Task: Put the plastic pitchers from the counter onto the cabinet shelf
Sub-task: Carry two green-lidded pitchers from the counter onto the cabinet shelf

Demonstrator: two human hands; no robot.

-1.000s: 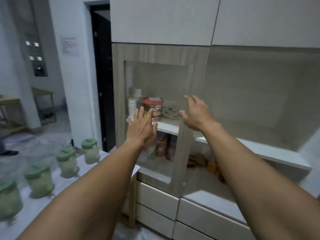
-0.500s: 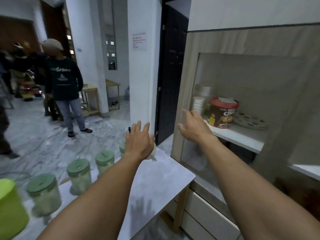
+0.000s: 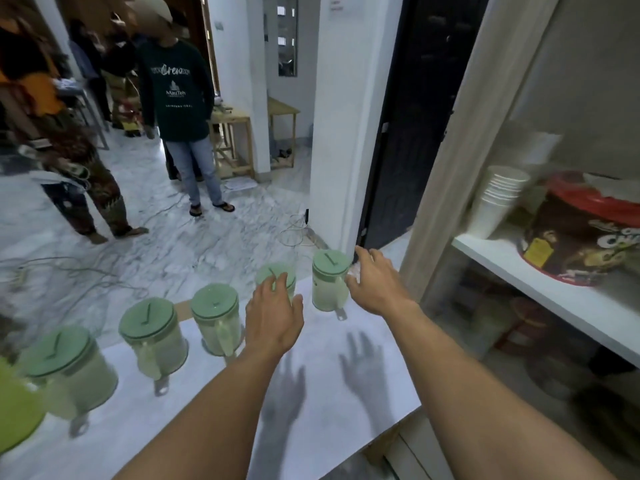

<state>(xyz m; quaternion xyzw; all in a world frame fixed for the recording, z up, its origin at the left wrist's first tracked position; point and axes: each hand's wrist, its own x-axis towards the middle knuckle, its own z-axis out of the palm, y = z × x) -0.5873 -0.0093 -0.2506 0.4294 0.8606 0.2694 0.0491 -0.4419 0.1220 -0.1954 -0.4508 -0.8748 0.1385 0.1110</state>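
Several pale plastic pitchers with green lids stand in a row along the far edge of the white counter (image 3: 332,403). The farthest pitcher (image 3: 329,284) is at the right end; my right hand (image 3: 375,284) hovers just right of it, fingers spread, holding nothing. The second pitcher (image 3: 277,273) is partly hidden behind my left hand (image 3: 273,315), which is open above and in front of it. More pitchers (image 3: 214,318) (image 3: 152,337) (image 3: 67,367) follow to the left. The cabinet shelf (image 3: 540,289) is at right behind a glass-fronted door.
On the shelf stand a stack of white paper cups (image 3: 498,200) and a red-lidded cereal tub (image 3: 585,233). A lime-green container (image 3: 14,410) sits at the counter's left end. People (image 3: 176,102) stand on the marble floor beyond, with cables lying there. A dark doorway (image 3: 408,116) is behind the counter.
My view has swung left and down from the cabinet to the counter. Both hands came away from the cabinet door and dropped toward the two farthest pitchers.
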